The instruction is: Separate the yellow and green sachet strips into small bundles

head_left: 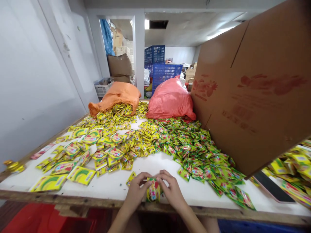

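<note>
Packet, its colourful lettering too blurred to read, pinched in both hands.

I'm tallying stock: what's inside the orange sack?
Yellow packets show at the mouth of the orange sack and lie in front on the table. Anything deeper inside is covered and cannot be seen.

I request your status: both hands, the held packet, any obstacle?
Left hand, right hand: both pinching glossy yellow-green rectangular packet near its top. Packet at near edge of white tabletop. Large brown cardboard box at right, apart from hands.
</note>
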Action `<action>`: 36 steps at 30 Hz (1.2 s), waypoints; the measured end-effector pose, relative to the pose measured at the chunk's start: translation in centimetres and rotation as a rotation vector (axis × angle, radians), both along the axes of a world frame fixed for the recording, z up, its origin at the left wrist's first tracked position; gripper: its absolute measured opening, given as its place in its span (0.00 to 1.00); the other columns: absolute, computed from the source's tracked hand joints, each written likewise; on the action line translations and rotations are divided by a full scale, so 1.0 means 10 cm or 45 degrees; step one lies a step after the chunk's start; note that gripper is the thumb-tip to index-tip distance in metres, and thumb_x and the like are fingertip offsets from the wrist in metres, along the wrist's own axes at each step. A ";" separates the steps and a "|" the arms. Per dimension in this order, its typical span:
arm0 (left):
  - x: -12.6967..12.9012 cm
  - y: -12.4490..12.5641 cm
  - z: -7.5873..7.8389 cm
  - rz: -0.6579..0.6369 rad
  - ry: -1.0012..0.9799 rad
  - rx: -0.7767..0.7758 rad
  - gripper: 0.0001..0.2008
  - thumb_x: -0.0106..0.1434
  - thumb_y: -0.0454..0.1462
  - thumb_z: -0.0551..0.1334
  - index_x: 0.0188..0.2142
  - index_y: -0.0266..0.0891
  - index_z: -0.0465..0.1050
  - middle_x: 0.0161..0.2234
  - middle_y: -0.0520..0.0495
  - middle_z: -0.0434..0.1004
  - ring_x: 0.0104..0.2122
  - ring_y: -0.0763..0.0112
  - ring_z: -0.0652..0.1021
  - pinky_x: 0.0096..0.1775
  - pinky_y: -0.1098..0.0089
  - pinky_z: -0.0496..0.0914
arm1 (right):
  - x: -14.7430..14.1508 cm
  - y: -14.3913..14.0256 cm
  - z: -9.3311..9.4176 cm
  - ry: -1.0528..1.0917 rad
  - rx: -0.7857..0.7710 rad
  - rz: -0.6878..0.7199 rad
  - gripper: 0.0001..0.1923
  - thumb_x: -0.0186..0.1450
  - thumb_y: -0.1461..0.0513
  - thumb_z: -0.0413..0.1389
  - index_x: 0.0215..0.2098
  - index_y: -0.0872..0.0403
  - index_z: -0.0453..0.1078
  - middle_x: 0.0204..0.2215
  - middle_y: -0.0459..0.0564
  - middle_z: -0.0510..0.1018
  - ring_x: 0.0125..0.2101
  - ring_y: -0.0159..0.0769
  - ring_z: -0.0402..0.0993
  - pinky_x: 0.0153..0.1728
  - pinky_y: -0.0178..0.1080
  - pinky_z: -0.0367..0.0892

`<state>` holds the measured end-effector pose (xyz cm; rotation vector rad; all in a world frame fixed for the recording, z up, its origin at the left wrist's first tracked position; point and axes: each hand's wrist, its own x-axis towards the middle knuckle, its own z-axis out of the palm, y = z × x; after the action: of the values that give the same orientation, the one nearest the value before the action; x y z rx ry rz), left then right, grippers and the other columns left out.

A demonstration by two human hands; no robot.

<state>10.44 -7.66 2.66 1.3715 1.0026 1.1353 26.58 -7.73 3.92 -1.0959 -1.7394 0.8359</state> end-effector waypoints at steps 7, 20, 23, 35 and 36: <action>0.02 0.02 0.04 0.027 -0.113 0.016 0.10 0.54 0.36 0.61 0.38 0.38 0.71 0.34 0.46 0.74 0.38 0.65 0.75 0.41 0.67 0.68 | -0.02 -0.03 -0.04 0.043 0.060 -0.088 0.11 0.63 0.60 0.49 0.41 0.53 0.69 0.32 0.48 0.74 0.35 0.35 0.70 0.37 0.36 0.66; 0.09 0.01 0.11 0.227 0.099 0.010 0.09 0.53 0.41 0.61 0.30 0.36 0.74 0.26 0.48 0.75 0.28 0.69 0.73 0.32 0.72 0.67 | -0.06 -0.02 0.06 -0.055 -0.018 -0.195 0.08 0.61 0.59 0.51 0.31 0.54 0.69 0.21 0.45 0.73 0.24 0.33 0.68 0.27 0.33 0.64; 0.10 0.07 0.10 0.261 0.098 0.001 0.09 0.53 0.41 0.61 0.28 0.36 0.74 0.23 0.50 0.73 0.24 0.72 0.71 0.28 0.74 0.65 | -0.06 0.01 0.08 -0.059 -0.041 -0.191 0.08 0.61 0.58 0.51 0.31 0.54 0.68 0.21 0.44 0.73 0.23 0.32 0.68 0.26 0.32 0.63; 0.02 0.00 0.05 0.071 0.131 0.032 0.09 0.56 0.39 0.60 0.34 0.39 0.76 0.32 0.46 0.78 0.34 0.64 0.75 0.37 0.69 0.68 | -0.04 -0.11 -0.17 0.149 -0.107 -0.151 0.12 0.62 0.55 0.50 0.34 0.55 0.69 0.30 0.50 0.76 0.33 0.37 0.72 0.35 0.35 0.66; 0.02 -0.02 0.04 0.081 0.137 0.037 0.09 0.56 0.38 0.60 0.35 0.40 0.76 0.33 0.46 0.78 0.35 0.64 0.76 0.38 0.69 0.68 | -0.05 -0.11 -0.20 0.168 -0.111 -0.146 0.12 0.62 0.55 0.50 0.34 0.55 0.69 0.30 0.50 0.76 0.33 0.38 0.72 0.35 0.36 0.67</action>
<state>10.61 -7.88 3.03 1.4455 1.1168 1.1368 26.04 -8.87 1.96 -1.1601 -1.5291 0.8984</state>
